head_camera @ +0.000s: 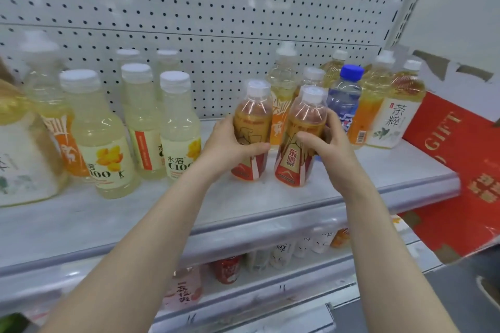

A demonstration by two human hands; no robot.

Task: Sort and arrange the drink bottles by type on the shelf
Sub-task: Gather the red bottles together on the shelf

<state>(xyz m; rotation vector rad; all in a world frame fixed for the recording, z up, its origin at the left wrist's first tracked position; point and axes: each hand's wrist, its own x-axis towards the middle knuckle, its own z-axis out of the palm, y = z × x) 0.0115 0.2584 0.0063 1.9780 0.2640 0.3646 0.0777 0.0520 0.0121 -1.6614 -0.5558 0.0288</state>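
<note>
On grey metal shelf (270, 197), mid-front: left hand (230, 143) grasping amber plastic bottle (253, 113), red-gold label, upright; right hand (327, 149) grasping matching bottle (305, 116) just beside, rightward; both axes vertical.

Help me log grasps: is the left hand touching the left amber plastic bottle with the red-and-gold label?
Touching. The head view shows the left hand curled round the left amber plastic bottle, thumb lying across its red-and-gold label.
</note>
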